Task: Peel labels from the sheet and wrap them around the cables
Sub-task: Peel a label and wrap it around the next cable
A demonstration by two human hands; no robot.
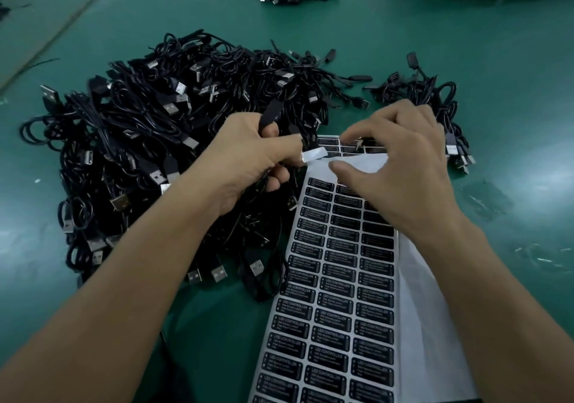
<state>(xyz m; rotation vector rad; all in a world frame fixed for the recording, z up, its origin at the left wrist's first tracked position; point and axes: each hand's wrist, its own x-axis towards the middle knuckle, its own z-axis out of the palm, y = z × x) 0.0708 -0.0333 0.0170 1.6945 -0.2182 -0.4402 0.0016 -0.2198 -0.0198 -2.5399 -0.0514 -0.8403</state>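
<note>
Dim overhead light, glare on the table (528,160), wide-angle edge distortion.

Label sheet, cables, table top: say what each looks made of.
Label sheet: glossy black printed stickers on silvery-white backing, likely coated paper or thin film; it curls and shines.
Cables: black matte sheath, probably plastic or rubber; plug ends look like bright metal.
Table top: smooth green mat, perhaps rubber or vinyl; it reflects light softly.

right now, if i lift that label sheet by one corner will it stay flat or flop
Probably floppy: the label sheet is thin, and its peeled backing already buckles by the right hand. Likely light, so a push should slide it across the smooth green table. Its left edge touches the cable pile, which might snag it.
</note>
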